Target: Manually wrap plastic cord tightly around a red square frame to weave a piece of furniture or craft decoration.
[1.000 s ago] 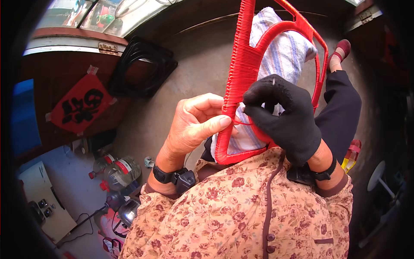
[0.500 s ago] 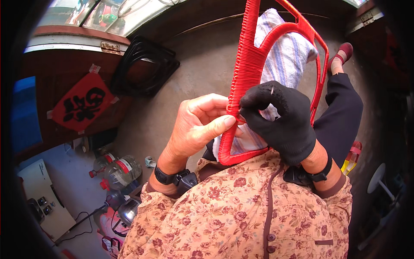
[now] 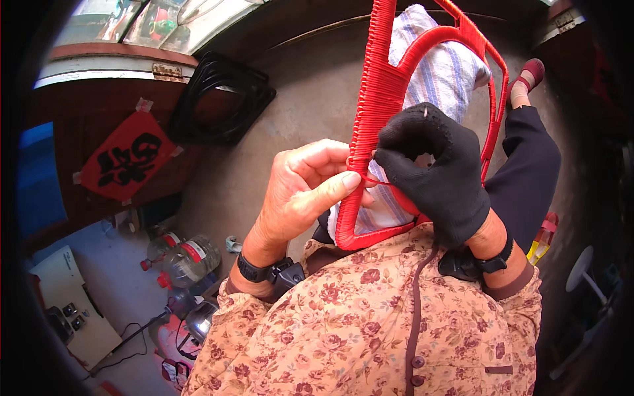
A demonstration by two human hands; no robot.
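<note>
A red cord-wrapped frame (image 3: 378,99) with a curved inner bar slants across my lap, its lower corner against my floral top. Bare and closed, my left hand (image 3: 290,195) grips the frame's left bar, the thumb pressed on the wrapping. My right hand (image 3: 439,175), in a black glove, is pinched just right of that bar. A thin red cord (image 3: 376,180) runs from under my left thumb to the gloved fingers. A small pale tip shows at the glove's fingertips; I cannot make out what it is. A striped blue-and-white cloth (image 3: 439,79) lies under the frame.
Large clear plastic bottles (image 3: 191,259) and a shiny metal pot (image 3: 200,321) stand on the left. A black plastic frame (image 3: 191,119) leans near the wooden door at upper left. My dark-trousered leg (image 3: 528,155) stretches out on the right.
My gloved right hand has moved up and slightly right, drawing out a short length of red cord from the bar. My left hand stays almost in place.
</note>
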